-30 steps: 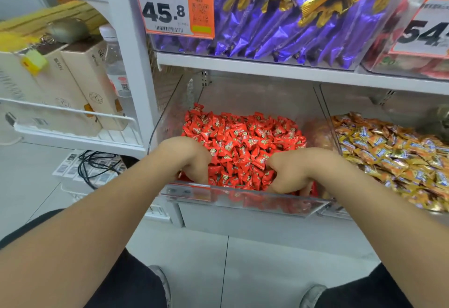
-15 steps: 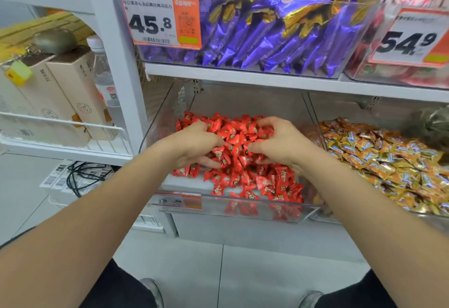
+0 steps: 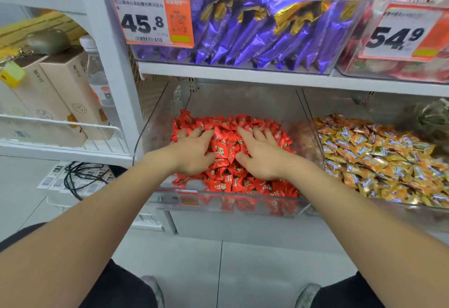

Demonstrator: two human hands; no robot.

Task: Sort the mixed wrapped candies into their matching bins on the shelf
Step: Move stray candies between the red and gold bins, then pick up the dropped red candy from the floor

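A clear plastic bin (image 3: 226,204) on the lower shelf holds a heap of red wrapped candies (image 3: 226,152). Both my hands lie palm down on that heap with fingers spread. My left hand (image 3: 192,152) rests on the left half, my right hand (image 3: 261,154) on the right half, a narrow strip of candies showing between them. Neither hand grips a candy. To the right, a second clear bin (image 3: 313,123) is filled with gold and orange wrapped candies (image 3: 379,157).
The upper shelf (image 3: 243,74) carries a bin of purple and gold wrapped candies (image 3: 255,28) with a 45.8 price tag (image 3: 151,17), and a red and white candy bin (image 3: 401,69) tagged 54.9. Left are cartons (image 3: 60,94), a bottle (image 3: 97,74), and floor cables (image 3: 80,174).
My hands were curled at the bin's front edge, then pushed candies toward the back. Now both lie flat and spread on the heap, further into the bin.
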